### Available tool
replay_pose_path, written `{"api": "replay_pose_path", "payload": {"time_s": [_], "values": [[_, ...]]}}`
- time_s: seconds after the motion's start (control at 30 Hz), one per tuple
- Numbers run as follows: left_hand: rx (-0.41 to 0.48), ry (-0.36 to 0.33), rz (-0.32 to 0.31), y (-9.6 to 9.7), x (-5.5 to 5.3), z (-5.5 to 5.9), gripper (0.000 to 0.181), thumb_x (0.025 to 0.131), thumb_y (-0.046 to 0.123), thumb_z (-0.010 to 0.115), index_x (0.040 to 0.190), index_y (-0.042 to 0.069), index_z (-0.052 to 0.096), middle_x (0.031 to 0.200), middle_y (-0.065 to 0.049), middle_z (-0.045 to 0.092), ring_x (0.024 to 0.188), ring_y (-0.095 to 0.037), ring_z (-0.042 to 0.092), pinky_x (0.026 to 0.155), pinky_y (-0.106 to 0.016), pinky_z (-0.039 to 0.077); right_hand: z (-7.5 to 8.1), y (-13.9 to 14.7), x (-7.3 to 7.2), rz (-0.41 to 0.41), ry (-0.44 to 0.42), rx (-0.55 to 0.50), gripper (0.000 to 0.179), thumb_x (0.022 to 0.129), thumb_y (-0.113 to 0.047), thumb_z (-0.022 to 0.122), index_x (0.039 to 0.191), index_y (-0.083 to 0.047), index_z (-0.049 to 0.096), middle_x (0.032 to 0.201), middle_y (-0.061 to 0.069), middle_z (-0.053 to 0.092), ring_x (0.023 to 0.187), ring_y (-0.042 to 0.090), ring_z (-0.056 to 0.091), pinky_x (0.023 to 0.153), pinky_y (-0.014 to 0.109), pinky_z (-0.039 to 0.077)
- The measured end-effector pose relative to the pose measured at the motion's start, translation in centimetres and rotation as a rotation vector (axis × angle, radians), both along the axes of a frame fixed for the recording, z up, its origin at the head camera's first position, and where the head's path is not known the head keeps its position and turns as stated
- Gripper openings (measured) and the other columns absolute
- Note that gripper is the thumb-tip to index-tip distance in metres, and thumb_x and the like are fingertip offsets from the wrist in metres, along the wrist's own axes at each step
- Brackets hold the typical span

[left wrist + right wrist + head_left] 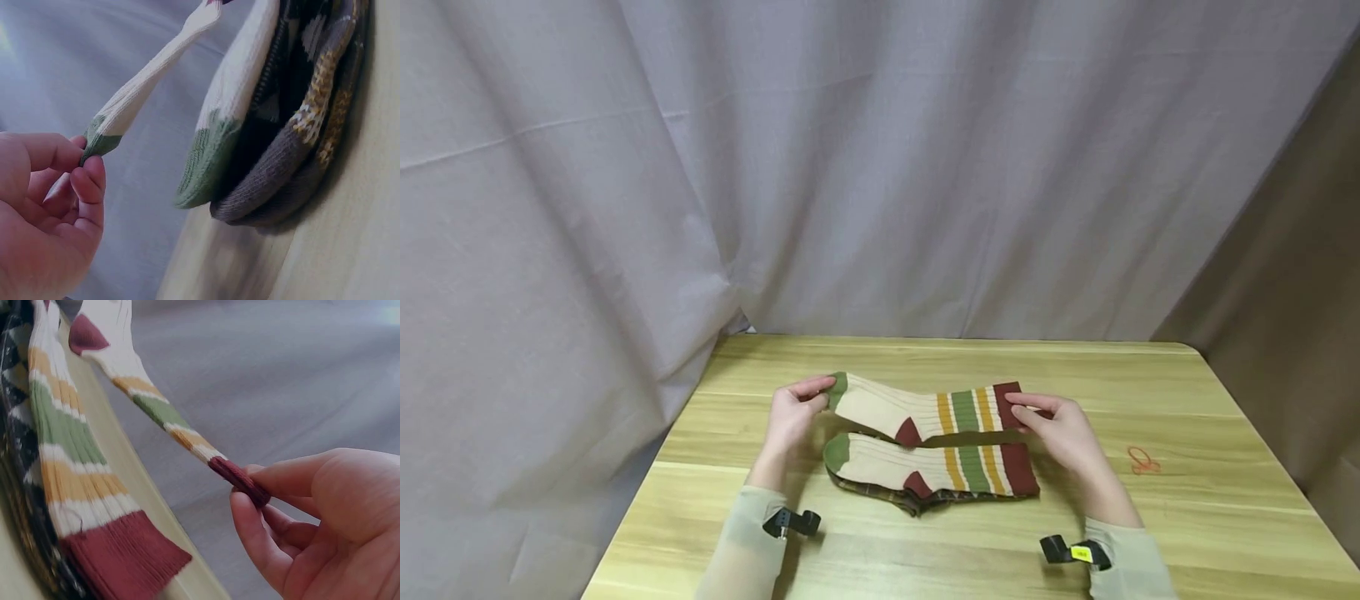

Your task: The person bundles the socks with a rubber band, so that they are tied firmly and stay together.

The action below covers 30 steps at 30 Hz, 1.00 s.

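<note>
A cream sock (883, 407) with a green toe, maroon heel and cuff, and yellow and green stripes is stretched between both hands, raised above the table. My left hand (792, 417) pinches its green toe; my right hand (1060, 429) pinches the maroon cuff. Just below it lies a matching sock (880, 463), toe to the left, on top of a stack of other socks. In the left wrist view, a grey-brown sock (269, 172) with a yellow and white pattern shows in that stack, beside a dark patterned sock (275, 106).
The stack lies on a wood-grain table (1195, 533). A small tangle of red-orange string (1142, 461) is on the table to the right of my right hand. Grey curtain cloth (880, 167) hangs behind the table and down its left side.
</note>
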<state>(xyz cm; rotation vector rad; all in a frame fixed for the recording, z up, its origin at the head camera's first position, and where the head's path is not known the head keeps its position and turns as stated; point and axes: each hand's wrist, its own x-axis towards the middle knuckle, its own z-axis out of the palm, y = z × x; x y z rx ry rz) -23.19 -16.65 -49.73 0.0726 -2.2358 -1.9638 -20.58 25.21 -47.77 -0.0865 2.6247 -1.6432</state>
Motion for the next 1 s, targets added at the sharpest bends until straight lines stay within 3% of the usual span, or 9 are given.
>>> {"api": "replay_pose_path", "payload": {"time_s": [0.27,0.53,0.77,1.0], "values": [[0.041,-0.052,-0.074,-0.2,1.3,0.2,0.036,0.086,-0.011,0.066,0.120,-0.005,0.078,0.136,-0.021,0.070,0.121,-0.028,0.066,0.079,-0.020,0.058,0.0,1.1,1.1,0.057,-0.006,0.035,0.036,0.104,-0.018,0.072,0.133,0.002,0.072,0.139,0.029,0.065,0.088,0.021,0.076,0.067,0.029,0.057],[0.039,-0.085,-0.144,-0.5,2.5,0.8,0.035,0.088,-0.010,0.066,0.120,-0.006,0.078,0.135,-0.022,0.070,0.118,-0.027,0.067,0.081,-0.022,0.058,0.1,2.2,1.9,0.158,-0.013,0.060,0.033,0.104,-0.014,0.072,0.131,0.005,0.073,0.138,0.030,0.065,0.088,0.024,0.077,0.074,0.032,0.061],[-0.022,-0.087,-0.166,-1.1,3.5,1.1,0.036,0.085,-0.007,0.066,0.119,-0.004,0.079,0.134,-0.021,0.071,0.121,-0.028,0.065,0.080,-0.022,0.059,0.5,2.3,2.2,0.254,-0.081,0.034,0.035,0.102,-0.007,0.071,0.133,0.007,0.070,0.124,0.026,0.072,0.089,0.029,0.075,0.076,0.035,0.063],[-0.041,-0.103,-0.189,-1.7,3.8,1.5,0.035,0.087,-0.008,0.067,0.119,-0.004,0.079,0.135,-0.021,0.071,0.118,-0.028,0.066,0.079,-0.021,0.058,0.6,2.5,2.3,0.284,-0.124,0.021,0.041,0.101,-0.009,0.073,0.138,0.006,0.066,0.104,0.015,0.077,0.085,0.034,0.074,0.075,0.040,0.064]]}}
